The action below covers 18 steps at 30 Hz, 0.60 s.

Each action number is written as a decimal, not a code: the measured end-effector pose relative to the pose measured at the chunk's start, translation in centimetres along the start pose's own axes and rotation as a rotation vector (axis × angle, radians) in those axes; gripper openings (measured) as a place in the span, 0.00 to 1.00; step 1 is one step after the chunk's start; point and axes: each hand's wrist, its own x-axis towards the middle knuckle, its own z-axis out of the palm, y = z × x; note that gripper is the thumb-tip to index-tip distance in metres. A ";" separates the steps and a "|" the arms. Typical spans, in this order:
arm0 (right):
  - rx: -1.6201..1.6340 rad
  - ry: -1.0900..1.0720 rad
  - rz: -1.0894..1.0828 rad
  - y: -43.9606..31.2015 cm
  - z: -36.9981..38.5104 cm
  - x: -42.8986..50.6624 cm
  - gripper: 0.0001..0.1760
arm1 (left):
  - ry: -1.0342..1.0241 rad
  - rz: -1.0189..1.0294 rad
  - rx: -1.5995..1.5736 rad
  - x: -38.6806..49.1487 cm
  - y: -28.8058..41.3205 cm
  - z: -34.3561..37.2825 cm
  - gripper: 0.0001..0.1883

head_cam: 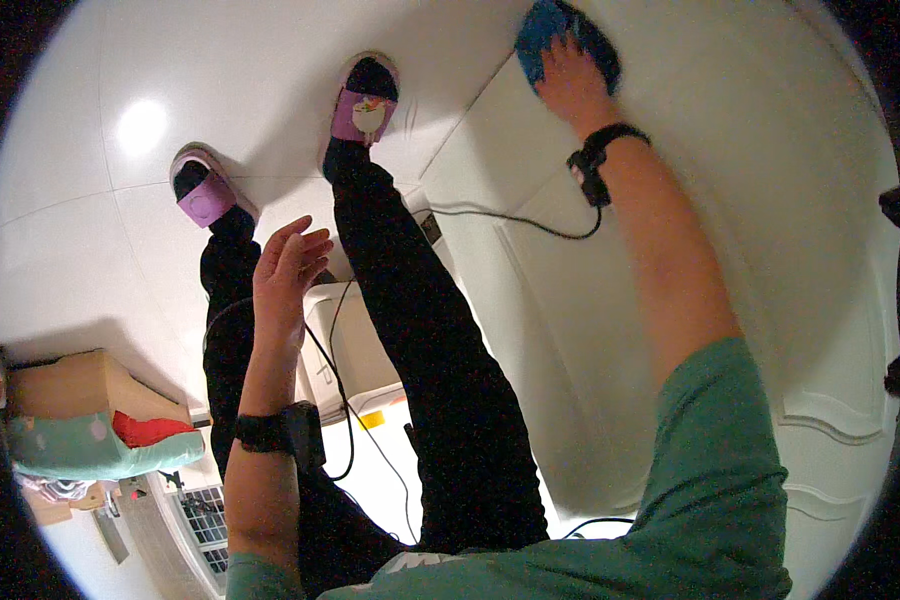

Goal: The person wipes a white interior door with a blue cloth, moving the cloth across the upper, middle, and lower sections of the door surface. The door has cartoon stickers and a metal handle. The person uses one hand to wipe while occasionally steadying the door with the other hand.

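Note:
My right hand [572, 82] presses, fingers spread, on a blue cloth [546, 24] at the top of the view. The cloth lies against a white panelled surface [600, 315], probably a door or cabinet front, near its lower edge by the floor. Part of the cloth is under my palm and fingers. My left hand [291, 259] hangs in front of my legs with loosely bent fingers and holds nothing. Each wrist wears a black strap with a small device; the right one [591, 176] and the left one [307, 435] both have a cable.
Purple slippers [206, 199] are on my feet on the pale tiled floor [52, 172]. Behind my legs stands a cream-coloured container [356, 349]. Black cables run beside my legs. At the lower left are a cardboard box [64, 386] and a light green bag [67, 446] with red material.

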 end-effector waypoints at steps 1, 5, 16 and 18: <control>-0.003 0.004 -0.009 -2.1 0.6 -0.8 0.35 | -0.003 0.006 -0.001 -0.1 -0.1 -0.2 0.21; 0.088 -0.022 -0.012 -10.7 4.1 -3.4 0.36 | 0.009 0.020 0.062 -0.5 0.0 -1.0 0.24; 0.758 -0.249 -0.040 -30.4 6.4 -8.4 0.31 | 0.003 -0.046 0.074 -1.5 3.6 -1.9 0.18; 0.741 -0.253 -0.077 -31.6 6.3 -7.2 0.30 | 0.023 -0.058 0.070 -1.4 4.8 -2.0 0.18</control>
